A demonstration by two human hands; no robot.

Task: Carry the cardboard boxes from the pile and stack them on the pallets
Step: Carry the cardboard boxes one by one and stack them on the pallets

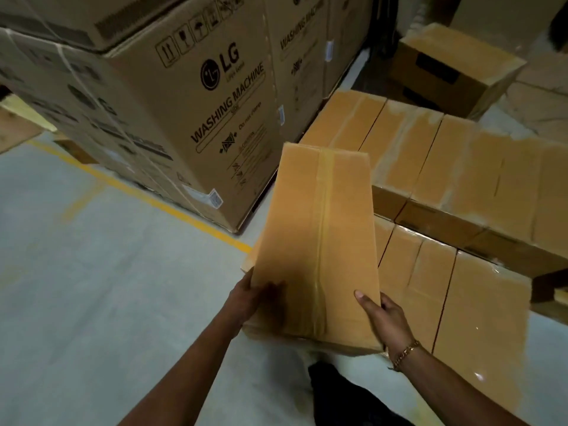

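Warehouse aisle: I hold a long tan cardboard box, taped down its top seam, raised over the grey floor beside rows of matching tan stacked boxes. My left hand and right hand clamp its near corners, thumbs on top, fingers hidden below. It looks stiff and front-heavy; a grip nearer mid-length would likely steady it.

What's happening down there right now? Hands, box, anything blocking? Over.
Left hand and right hand both grip the carried box at its near end. Box off the floor, beside the stacked boxes. Washing machine carton close on left.
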